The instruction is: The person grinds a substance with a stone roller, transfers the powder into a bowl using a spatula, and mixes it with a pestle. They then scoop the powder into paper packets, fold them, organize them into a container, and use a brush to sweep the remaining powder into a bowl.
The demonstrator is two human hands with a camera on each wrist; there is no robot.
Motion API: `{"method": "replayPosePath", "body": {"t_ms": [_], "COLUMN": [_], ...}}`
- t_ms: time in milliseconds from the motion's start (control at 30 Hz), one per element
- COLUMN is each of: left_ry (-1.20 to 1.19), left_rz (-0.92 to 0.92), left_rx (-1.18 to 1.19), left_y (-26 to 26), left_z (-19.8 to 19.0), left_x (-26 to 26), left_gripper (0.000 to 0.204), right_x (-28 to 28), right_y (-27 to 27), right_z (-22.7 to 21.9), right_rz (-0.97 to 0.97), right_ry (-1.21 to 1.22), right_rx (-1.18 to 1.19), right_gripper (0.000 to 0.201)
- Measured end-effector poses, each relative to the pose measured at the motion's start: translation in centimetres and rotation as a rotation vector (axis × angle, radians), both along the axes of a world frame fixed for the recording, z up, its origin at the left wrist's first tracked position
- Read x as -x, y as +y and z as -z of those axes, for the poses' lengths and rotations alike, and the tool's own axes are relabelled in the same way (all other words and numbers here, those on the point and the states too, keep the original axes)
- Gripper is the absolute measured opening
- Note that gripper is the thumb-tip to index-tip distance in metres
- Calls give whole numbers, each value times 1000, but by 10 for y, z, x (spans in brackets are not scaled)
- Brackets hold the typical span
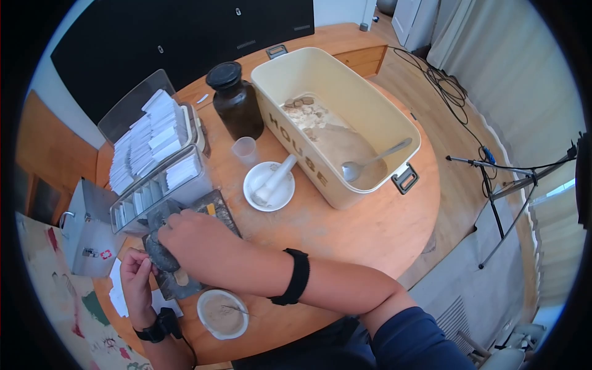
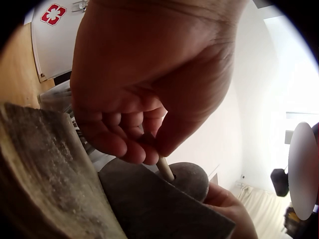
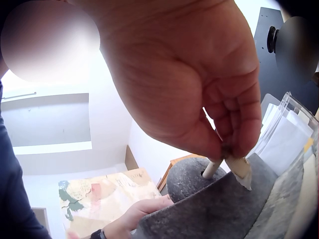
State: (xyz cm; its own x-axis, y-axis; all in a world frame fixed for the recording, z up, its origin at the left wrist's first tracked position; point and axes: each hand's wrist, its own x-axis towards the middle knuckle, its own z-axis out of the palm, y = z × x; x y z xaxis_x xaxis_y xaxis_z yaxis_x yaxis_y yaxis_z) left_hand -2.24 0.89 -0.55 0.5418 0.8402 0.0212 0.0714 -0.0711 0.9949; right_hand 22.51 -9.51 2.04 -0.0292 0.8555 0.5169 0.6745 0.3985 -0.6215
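My left hand [image 1: 137,274] pinches a thin pale rod [image 2: 165,168] between thumb and fingertips. The rod sits in the hole of a rounded grey stone wheel [image 2: 195,180], beside a grey stone piece [image 2: 149,199] with a straight edge. From the other side my right hand [image 1: 200,243] pinches the rod's opposite end, seen in the right wrist view. A ragged pale piece [image 3: 242,172] shows right at its fingertips. In the head view, the stone is partly hidden by my right hand, above a dark slab [image 1: 222,216] on the table.
A white bowl [image 1: 201,308] of powder is near the front edge. Beyond stand a mortar [image 1: 290,192] with its pestle [image 1: 276,179], a plastic cup [image 1: 245,148], a dark jar [image 1: 237,105] and a cream tub [image 1: 370,86]. Boxes of white packets [image 1: 145,139] and a metal case [image 1: 92,234] flank the left.
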Motion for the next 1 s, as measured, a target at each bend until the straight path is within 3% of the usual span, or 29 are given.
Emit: {"method": "replayPosePath", "body": {"t_ms": [400, 833, 1000], "left_ry": [285, 311, 338], "left_rz": [157, 130, 239], "left_rx": [-53, -218, -233], "left_y": [7, 2, 0], "left_z": [-33, -31, -42], "left_x": [-6, -8, -8], "left_gripper": [7, 6, 4], "right_x": [1, -2, -7], "right_y": [2, 3, 0], "right_z": [3, 0, -11], "right_rz": [38, 29, -24], "right_ry": [-48, -40, -92], "right_rx": [-36, -68, -11], "right_gripper": [11, 10, 11]}}
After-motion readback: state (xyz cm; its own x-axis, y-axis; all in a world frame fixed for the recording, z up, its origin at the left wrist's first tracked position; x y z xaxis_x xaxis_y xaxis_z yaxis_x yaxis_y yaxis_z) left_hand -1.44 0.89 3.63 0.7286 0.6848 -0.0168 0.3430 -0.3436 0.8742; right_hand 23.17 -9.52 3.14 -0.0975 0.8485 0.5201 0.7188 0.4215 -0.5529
